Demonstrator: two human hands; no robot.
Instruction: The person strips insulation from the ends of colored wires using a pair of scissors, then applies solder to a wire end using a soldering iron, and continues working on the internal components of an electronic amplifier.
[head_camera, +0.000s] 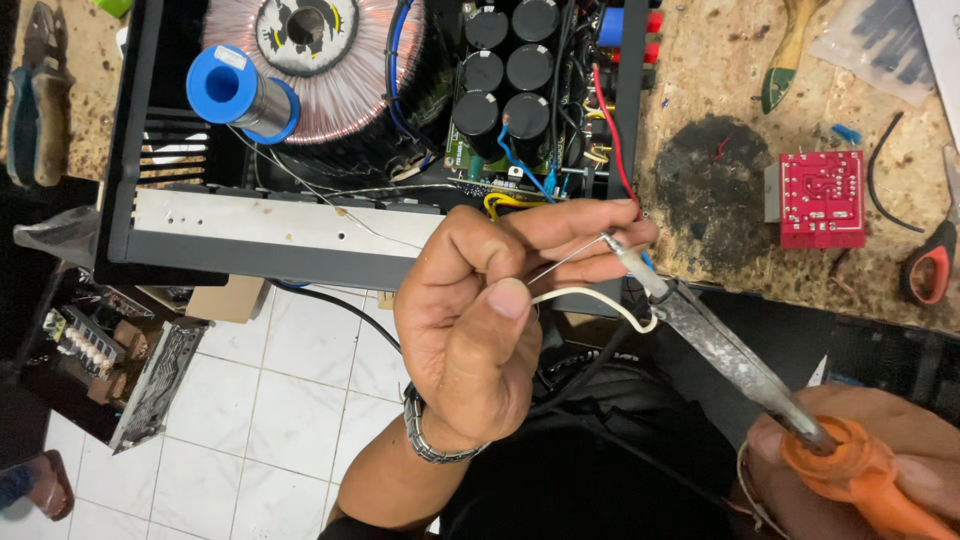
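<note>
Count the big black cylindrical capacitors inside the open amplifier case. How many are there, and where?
6, clustered in two columns right of the copper-wound transformer: left column; right column. Others may lie beyond the top edge of the picture.

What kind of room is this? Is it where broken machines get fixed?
Probably an electronics repair workshop. The right hand holds a soldering iron, an opened amplifier shows its coil and capacitors, and a solder spool and a red circuit board sit near it on a scorched bench.
</note>
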